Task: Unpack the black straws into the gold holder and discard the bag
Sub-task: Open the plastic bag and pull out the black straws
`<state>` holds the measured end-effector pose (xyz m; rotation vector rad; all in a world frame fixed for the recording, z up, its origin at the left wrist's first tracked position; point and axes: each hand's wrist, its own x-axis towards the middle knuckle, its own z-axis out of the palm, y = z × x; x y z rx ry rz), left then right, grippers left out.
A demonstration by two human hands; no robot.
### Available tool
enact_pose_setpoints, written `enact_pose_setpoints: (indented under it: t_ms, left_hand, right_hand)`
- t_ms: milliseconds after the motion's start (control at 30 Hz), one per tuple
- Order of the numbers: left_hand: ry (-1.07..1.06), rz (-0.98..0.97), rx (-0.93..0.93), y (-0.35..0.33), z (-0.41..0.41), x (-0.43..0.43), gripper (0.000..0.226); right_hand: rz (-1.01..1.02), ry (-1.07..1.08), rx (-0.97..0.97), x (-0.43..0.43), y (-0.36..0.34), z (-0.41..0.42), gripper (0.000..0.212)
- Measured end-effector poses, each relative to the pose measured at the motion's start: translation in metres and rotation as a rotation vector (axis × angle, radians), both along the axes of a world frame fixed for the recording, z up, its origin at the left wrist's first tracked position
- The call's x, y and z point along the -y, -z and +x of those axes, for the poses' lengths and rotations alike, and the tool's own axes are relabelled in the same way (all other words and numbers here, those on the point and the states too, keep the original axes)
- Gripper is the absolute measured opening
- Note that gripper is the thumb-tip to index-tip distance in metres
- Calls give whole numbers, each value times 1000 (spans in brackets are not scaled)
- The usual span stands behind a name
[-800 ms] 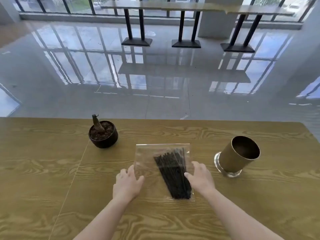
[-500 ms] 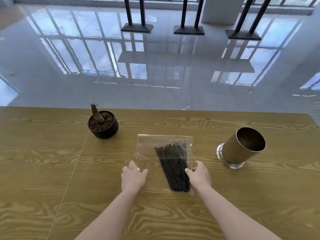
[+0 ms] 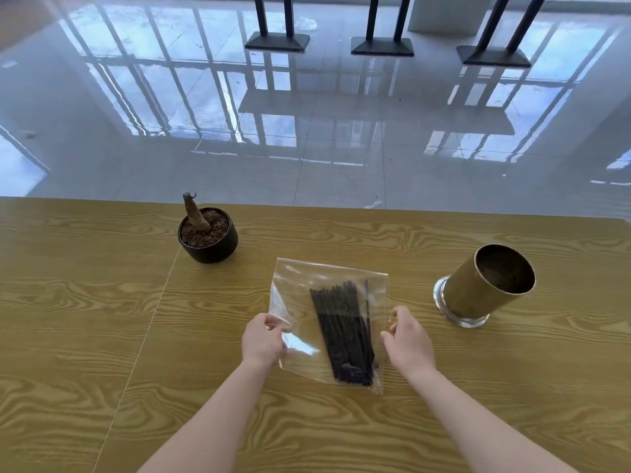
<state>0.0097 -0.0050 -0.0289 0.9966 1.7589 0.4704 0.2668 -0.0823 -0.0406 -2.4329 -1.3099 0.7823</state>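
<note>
**Risk: straws spilling before reaching holder**

Gripping bag at both side edges, above near-centre of table: left hand with fingers curled round left edge, right hand with fingers and thumb pinching right edge. Straws inside, bundled toward bag's right half, tips pointing far. Cannot tell which end opens, or whether sealed. Holder right of bag, well apart, standing on its base, mouth dark, apparently empty.

Possible failures, as judged:
- Uneven pull popping film open: scatter across table, some rolling off far edge.
- Tilting bag mouth-down: bundle sliding out early.
- Thin slick film slipping from pinch; limp, little to grip.
- Tipping whole bundle in fast or off-centre: knock to tall holder, or straws missing rim.
- Sweeping far-left: contact with pot.

Surface: yellowish wood-grain table, seam running near-to-far left of bag. Beyond far edge: glossy grey tiled floor mirroring window frames; black table bases at far side.
</note>
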Motion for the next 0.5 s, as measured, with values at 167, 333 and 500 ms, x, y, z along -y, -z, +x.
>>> enact_pose_setpoints:
  t_ms: [167,333,500]
  left_hand:
    - [27,31,40,1,-7,-2,31]
    - [39,19,19,-1,-9,-5,31]
    - [-21,12,64,-4,-14,-4,31]
  right_hand:
    - [9,-361,270,-13,-6,7,47]
    - [17,-563,469,-23,-7,20,17]
    - [147,-687,406,-29,-2,20,11]
